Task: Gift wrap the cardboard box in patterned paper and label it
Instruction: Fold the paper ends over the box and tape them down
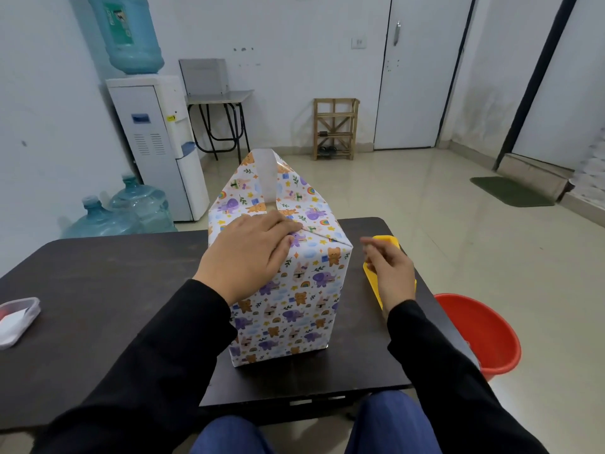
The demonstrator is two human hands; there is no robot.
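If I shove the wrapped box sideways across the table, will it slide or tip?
Likely slides: the wrapped box looks glossy, the table smooth. It sits flat on a broad base, so tipping seems unlikely unless pushed high. The upright end flap looks floppy and may unfold.

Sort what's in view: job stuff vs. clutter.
Job: wrapped box; its open far flap; left hand pressing the top fold; right hand at the yellow tool; table.
Lying about: plastic tub (untouched, contents unclear); red bucket; water dispenser; spare bottles; wooden rack.
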